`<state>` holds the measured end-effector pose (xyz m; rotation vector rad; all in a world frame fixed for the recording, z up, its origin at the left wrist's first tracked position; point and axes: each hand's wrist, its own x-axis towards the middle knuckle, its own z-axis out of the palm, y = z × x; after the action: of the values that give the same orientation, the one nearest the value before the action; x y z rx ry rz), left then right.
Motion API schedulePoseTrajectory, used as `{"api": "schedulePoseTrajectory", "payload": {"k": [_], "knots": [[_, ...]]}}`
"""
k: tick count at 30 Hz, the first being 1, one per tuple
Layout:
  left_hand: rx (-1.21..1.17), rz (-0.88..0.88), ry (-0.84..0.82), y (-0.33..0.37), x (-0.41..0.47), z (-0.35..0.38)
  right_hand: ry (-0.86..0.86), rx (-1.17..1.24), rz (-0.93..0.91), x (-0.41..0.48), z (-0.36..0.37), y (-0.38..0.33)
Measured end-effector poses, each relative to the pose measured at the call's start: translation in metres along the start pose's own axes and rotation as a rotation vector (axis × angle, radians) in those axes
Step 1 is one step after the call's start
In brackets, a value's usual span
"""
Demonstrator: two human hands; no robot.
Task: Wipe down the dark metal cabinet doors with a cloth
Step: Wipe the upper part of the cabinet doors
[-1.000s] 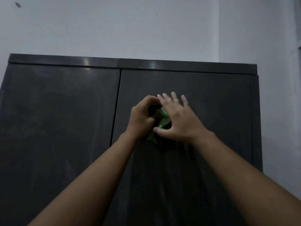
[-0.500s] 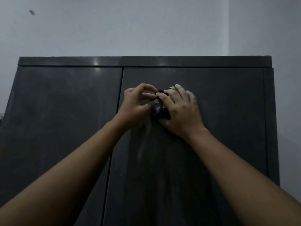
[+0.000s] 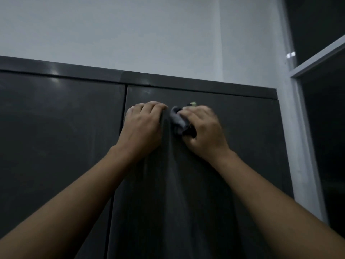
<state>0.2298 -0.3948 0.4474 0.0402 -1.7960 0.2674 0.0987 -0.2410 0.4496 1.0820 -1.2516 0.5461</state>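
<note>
Dark door [image 3: 244,131], upper part: I see the right hand [image 3: 203,129] gripping the bunched cloth [image 3: 178,122] against it, the left hand [image 3: 143,126] just beside, fingers curled, holding nothing.

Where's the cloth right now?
Head view: the cloth is bunched in the right hand, pressed high on the right door, just right of the left hand.

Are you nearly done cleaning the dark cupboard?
Not nearly. Faint streaks below the hands suggest part of the right door is wiped. The right hand grips the cloth near that door's top; the left hand rests beside it. The left door shows no clear wipe marks.
</note>
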Motion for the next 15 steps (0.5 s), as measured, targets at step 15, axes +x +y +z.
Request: {"api": "schedulePoseTrajectory", "payload": {"k": [15], "knots": [[0.054,0.195,0.021,-0.004,0.005,0.014,0.121,-0.078,0.298,0.012,-0.01,0.033]]}}
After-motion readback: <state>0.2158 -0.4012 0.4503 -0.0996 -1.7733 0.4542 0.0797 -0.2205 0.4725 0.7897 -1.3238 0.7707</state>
